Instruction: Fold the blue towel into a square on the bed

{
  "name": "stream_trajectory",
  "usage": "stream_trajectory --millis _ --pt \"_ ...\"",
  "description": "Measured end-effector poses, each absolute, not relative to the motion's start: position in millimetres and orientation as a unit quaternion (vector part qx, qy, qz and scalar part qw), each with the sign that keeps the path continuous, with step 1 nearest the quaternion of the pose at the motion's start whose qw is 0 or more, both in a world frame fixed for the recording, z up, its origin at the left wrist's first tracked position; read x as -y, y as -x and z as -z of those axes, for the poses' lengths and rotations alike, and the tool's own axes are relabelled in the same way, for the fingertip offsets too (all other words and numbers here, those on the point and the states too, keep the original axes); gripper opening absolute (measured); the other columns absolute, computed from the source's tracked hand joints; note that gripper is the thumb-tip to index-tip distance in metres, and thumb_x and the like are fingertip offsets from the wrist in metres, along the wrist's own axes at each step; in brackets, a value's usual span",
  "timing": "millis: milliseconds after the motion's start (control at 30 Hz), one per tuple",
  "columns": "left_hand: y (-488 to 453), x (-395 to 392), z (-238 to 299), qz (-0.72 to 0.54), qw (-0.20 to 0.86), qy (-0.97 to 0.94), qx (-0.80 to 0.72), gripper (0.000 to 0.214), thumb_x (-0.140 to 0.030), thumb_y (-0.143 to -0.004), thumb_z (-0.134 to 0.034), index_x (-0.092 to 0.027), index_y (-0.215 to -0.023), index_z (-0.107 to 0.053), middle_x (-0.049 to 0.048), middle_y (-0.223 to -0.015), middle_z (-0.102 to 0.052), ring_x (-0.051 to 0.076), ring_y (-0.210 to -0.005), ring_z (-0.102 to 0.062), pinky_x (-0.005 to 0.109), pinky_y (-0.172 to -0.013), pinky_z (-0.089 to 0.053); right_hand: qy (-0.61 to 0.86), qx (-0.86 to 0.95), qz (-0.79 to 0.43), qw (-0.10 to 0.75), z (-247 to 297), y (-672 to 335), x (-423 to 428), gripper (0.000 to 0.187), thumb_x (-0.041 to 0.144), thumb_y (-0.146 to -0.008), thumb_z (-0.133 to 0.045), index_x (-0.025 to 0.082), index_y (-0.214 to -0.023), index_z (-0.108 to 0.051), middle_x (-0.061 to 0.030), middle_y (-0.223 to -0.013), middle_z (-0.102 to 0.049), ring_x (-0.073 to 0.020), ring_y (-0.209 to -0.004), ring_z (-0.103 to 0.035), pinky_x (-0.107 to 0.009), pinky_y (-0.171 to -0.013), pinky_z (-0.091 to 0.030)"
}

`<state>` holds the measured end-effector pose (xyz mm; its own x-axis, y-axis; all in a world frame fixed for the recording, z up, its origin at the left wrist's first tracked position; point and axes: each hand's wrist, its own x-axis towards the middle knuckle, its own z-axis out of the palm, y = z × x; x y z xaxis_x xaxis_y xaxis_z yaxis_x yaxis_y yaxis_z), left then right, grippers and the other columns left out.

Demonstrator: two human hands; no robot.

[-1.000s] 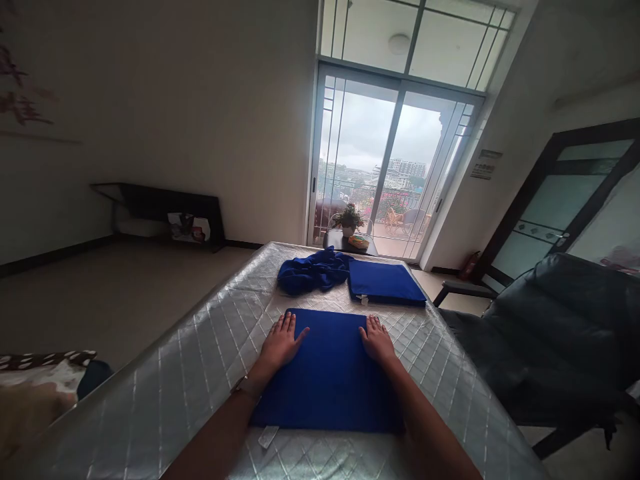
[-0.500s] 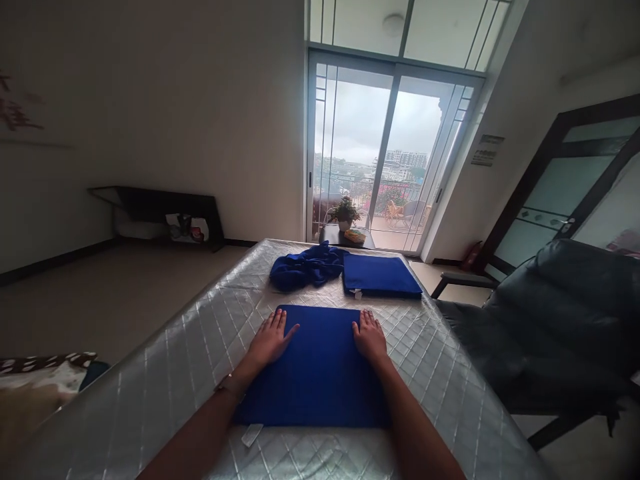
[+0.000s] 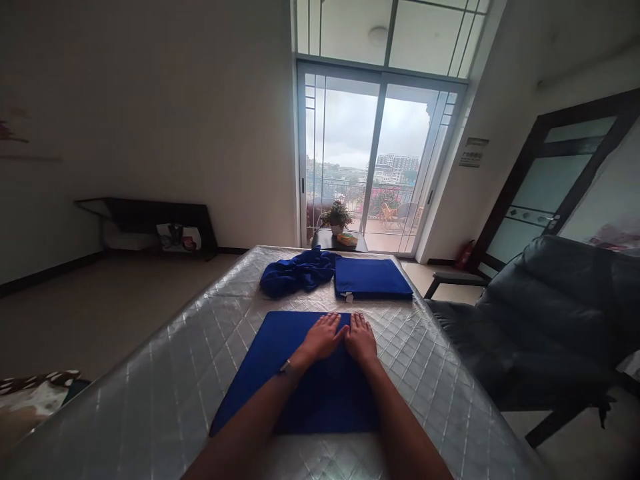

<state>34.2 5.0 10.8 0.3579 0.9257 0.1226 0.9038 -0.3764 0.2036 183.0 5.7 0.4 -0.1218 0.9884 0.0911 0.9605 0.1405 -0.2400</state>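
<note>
A flat, folded blue cloth (image 3: 280, 360) lies in front of me on a silvery quilted surface (image 3: 175, 373). My left hand (image 3: 323, 337) rests flat on the cloth near its far edge, right of its middle, fingers stretched out. Close beside it, my right hand (image 3: 361, 338) lies flat over the cloth's far right corner, fingers also extended. The two thumbs nearly meet. Beyond, a second folded blue cloth (image 3: 373, 279) with a white tag lies at the right, next to a crumpled blue cloth (image 3: 297, 272). My forearms hide part of the nearest cloth.
A dark padded armchair (image 3: 550, 327) stands along the right side. Past the far edge is a small table with a potted plant (image 3: 337, 217) before a glass sliding door (image 3: 340, 133). A black frame-like piece (image 3: 160, 223) leans by the left wall.
My left hand has slid rightward across the cloth, from its left edge to beside my right hand. My right hand stays at the right edge. The view has shifted slightly.
</note>
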Motion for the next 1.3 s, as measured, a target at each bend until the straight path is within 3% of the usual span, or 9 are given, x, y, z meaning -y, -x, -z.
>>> stream_trajectory --millis 167,367,600,733,1300 --pt "-66 -8 -2 -0.136 0.063 -0.841 -0.521 0.069 -0.055 -0.097 -0.007 -0.022 -0.150 -0.035 0.0089 -0.156 -0.035 0.019 -0.146 -0.026 0.040 -0.120 -0.023 0.641 0.759 -0.052 0.095 2 -187 -6 0.058 0.025 -0.096 -0.027 0.012 -0.153 -0.026 -0.0076 -0.160 -0.020 -0.0180 -0.148 -0.013 -0.031 -0.118 -0.009" --pt "-22 -5 2 -0.117 0.054 -0.802 -0.583 0.074 -0.059 -0.096 -0.010 -0.016 -0.150 -0.034 0.0107 -0.157 -0.031 0.024 -0.147 -0.023 0.045 -0.121 -0.019 0.655 0.744 -0.057 0.119 0 -182 -7 0.060 0.036 -0.099 -0.022 0.007 -0.151 -0.028 -0.0113 -0.159 -0.024 -0.0197 -0.147 -0.017 -0.035 -0.118 -0.011" --pt "72 0 4 -0.084 0.024 -0.721 -0.687 0.074 -0.058 -0.097 -0.017 -0.007 -0.150 -0.031 0.0150 -0.158 -0.028 0.026 -0.147 -0.023 0.046 -0.120 -0.017 0.656 0.742 -0.055 0.123 0 -182 -7 0.060 0.037 -0.098 -0.023 0.008 -0.151 -0.029 -0.0095 -0.158 -0.025 -0.0189 -0.147 -0.017 -0.034 -0.118 -0.011" --pt "109 4 6 -0.082 0.011 -0.682 -0.726 0.078 -0.059 -0.097 -0.012 -0.005 -0.150 -0.030 0.0160 -0.157 -0.028 0.027 -0.146 -0.023 0.044 -0.119 -0.019 0.659 0.741 -0.059 0.117 0 -182 -9 0.061 0.037 -0.098 -0.023 0.008 -0.151 -0.029 -0.0093 -0.159 -0.024 -0.0185 -0.147 -0.016 -0.034 -0.118 -0.010" --pt "111 7 7 -0.097 0.016 -0.671 -0.735 0.082 -0.061 -0.096 -0.011 -0.002 -0.150 -0.029 0.0177 -0.158 -0.027 0.029 -0.146 -0.023 0.042 -0.119 -0.018 0.680 0.729 -0.061 0.043 -10 -178 -10 0.063 0.040 -0.099 -0.019 0.009 -0.153 -0.021 -0.0083 -0.161 -0.016 -0.0180 -0.148 -0.011 -0.034 -0.118 -0.009"
